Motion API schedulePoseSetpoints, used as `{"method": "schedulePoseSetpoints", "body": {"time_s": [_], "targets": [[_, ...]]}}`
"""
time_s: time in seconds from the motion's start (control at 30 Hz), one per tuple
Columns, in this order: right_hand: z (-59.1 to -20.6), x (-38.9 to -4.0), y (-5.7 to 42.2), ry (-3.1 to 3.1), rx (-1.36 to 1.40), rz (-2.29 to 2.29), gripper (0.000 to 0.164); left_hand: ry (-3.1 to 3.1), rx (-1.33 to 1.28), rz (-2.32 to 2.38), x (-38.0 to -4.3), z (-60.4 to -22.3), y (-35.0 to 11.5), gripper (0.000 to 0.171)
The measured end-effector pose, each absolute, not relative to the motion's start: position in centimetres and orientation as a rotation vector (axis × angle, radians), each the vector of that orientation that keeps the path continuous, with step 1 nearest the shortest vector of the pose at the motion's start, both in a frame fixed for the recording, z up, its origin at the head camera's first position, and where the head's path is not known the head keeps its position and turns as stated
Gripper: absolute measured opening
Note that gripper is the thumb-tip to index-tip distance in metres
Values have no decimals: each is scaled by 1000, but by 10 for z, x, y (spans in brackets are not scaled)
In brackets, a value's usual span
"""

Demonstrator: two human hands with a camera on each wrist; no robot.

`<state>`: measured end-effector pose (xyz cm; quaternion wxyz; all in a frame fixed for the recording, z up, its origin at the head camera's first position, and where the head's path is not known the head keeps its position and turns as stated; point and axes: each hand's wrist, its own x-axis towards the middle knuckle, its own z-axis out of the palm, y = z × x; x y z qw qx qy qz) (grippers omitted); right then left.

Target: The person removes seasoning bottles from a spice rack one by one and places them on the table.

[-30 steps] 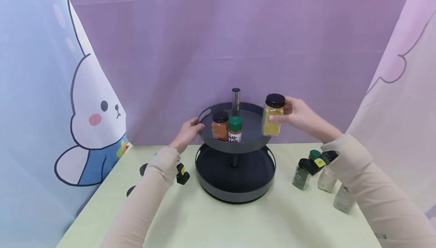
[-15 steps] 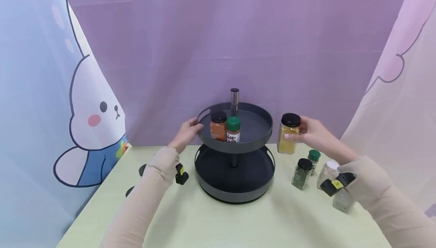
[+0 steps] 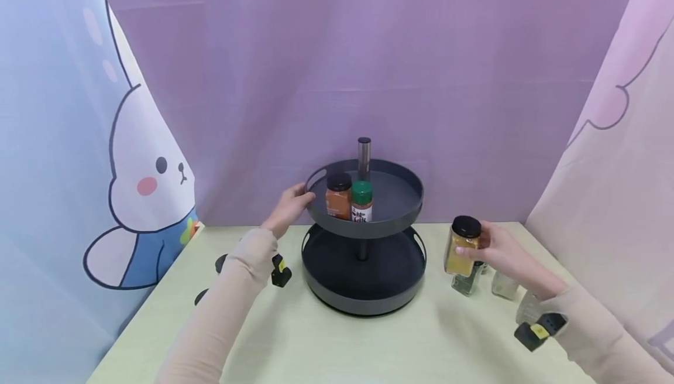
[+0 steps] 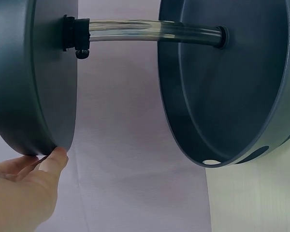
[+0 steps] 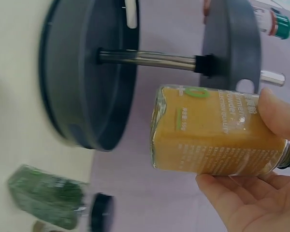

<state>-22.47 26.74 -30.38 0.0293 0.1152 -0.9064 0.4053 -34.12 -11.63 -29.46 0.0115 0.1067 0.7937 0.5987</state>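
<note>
My right hand [image 3: 508, 252] holds a square glass jar of yellow turmeric powder [image 3: 462, 249] by its upper part, black lid up, above the table's right side. In the right wrist view the jar [image 5: 208, 130] lies between thumb and fingers. At the left, my left hand [image 3: 288, 209] grips the upper tray's rim by its cutout; its thumb [image 4: 55, 162] touches the tray edge. The grey two-tier spice rack [image 3: 368, 230] stands mid-table. Its upper tray bears an orange spice jar [image 3: 338, 202] and a green-capped bottle [image 3: 361, 202]. The lower tray [image 3: 363, 273] has nothing visible on it.
Right of the rack, behind the held jar, stands a jar of green herbs [image 3: 466, 283]. A pale jar [image 3: 504, 285] is beside it, and another [image 3: 528, 308] is partly hidden by the right wrist. Dark lids [image 3: 221, 263] show beyond the left forearm.
The right hand has carried the turmeric jar from beside the upper tray rightward and down toward the jars on the table. The left hand has stayed at the tray rim.
</note>
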Motion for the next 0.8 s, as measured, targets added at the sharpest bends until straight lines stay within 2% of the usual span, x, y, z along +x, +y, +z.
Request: {"method": "schedulePoseSetpoints", "body": {"time_s": [0.13,0.47,0.8], "targets": [[-321,-220,274,-2811,336,1247,56,2467,329,1876,-341,-295,-116,57],[-364,-215,297,-2851,271,1257,66,2450,339,1866,-340,-295,-116,59],[-387,-209,310,-2842,84,1281,52,2475,325,1849,-339,-294,-117,59]]}}
